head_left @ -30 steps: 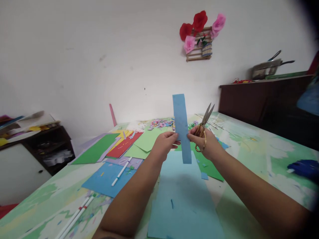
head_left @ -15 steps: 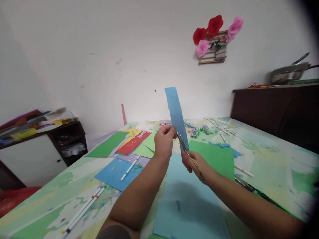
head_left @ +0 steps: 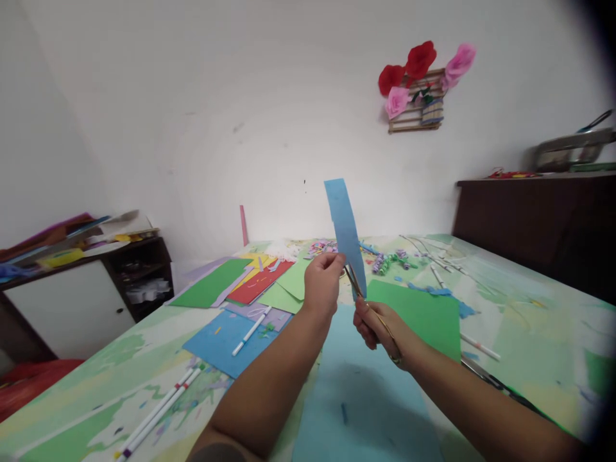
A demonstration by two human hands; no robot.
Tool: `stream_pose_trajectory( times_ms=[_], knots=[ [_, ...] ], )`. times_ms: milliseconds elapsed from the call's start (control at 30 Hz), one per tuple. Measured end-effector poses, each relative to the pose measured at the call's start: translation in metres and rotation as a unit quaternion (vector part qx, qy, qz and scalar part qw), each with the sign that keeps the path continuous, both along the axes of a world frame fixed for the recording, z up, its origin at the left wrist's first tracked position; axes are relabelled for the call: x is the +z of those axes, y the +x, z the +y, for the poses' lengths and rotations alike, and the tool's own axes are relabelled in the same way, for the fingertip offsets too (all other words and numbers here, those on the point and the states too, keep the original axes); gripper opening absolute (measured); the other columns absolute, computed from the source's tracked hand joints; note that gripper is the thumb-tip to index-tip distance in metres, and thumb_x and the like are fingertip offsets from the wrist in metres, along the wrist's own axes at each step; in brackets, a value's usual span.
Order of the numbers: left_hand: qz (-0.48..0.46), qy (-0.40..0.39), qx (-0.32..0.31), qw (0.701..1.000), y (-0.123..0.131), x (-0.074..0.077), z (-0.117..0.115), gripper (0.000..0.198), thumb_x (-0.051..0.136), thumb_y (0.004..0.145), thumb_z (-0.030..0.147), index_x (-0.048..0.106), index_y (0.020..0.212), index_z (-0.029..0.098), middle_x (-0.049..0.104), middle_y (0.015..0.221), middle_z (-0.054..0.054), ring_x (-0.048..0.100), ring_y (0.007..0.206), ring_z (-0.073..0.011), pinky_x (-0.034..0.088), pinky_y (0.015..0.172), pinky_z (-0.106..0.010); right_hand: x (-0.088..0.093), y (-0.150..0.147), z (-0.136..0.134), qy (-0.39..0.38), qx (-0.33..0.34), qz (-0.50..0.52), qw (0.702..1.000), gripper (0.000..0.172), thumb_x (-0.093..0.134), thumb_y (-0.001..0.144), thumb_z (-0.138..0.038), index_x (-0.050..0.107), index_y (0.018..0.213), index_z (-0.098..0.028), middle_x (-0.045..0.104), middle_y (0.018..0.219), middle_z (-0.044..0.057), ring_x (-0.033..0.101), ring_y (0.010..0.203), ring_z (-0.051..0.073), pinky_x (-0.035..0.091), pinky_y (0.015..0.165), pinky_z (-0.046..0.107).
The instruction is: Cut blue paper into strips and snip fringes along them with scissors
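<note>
A blue paper strip (head_left: 347,221) stands upright above the table, its left edge pinched by my left hand (head_left: 323,282). My right hand (head_left: 382,330) is closed round a pair of gold-handled scissors (head_left: 355,282). The scissor blades point up and left at the strip's lower part, close to my left fingertips; how far the blades are apart is hard to make out. Below both hands lies light blue paper (head_left: 366,391) with a shadow and a small blue scrap on it. A green sheet (head_left: 416,314) lies just right of the scissors.
Coloured sheets, among them a red one (head_left: 260,282) and a blue one (head_left: 224,340), lie at the left with white markers (head_left: 161,410) nearer me. Curled paper pieces (head_left: 392,262) lie at the back. Dark-bladed scissors (head_left: 495,382) rest at the right. A dark cabinet (head_left: 529,224) stands beyond.
The whole view has shifted slightly, so the scene sits a little lower and further right. The strip, the scissors and both hands keep nearly the same arrangement.
</note>
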State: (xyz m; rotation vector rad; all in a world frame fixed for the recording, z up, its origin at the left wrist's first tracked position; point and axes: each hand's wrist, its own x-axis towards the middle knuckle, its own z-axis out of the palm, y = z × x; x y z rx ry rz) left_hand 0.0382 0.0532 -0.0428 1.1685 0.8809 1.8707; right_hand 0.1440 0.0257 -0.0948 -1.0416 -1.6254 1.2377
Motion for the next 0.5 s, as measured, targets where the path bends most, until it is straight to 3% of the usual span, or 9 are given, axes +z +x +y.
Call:
stream_pose_trajectory(
  times_ms=[300, 500],
  knots=[
    [0.076, -0.018, 0.013, 0.997, 0.0005, -0.0006, -0.0053, 0.017, 0.058, 0.064, 0.032, 0.057, 0.064, 0.015, 0.052, 0.06, 0.003, 0.045, 0.057, -0.0077, 0.037, 0.055, -0.021, 0.0056, -0.0013, -0.0033, -0.008, -0.019, 0.015, 1.0, 0.054, 0.038, 0.065, -0.07, 0.043, 0.059, -0.017, 0.04, 0.047, -0.004, 0.037, 0.038, 0.006, 0.031, 0.039, 0.022],
    [0.121, -0.027, -0.017, 0.992, 0.0059, -0.0035, -0.0081, 0.016, 0.058, 0.064, 0.031, 0.057, 0.06, 0.015, 0.051, 0.055, 0.003, 0.043, 0.05, -0.0075, 0.036, 0.051, -0.022, 0.0034, 0.0002, -0.0022, 0.029, -0.015, 0.03, 0.999, 0.052, 0.038, 0.068, -0.067, 0.046, 0.063, -0.016, 0.046, 0.052, -0.001, 0.043, 0.044, 0.009, 0.035, 0.045, 0.024]
  ],
)
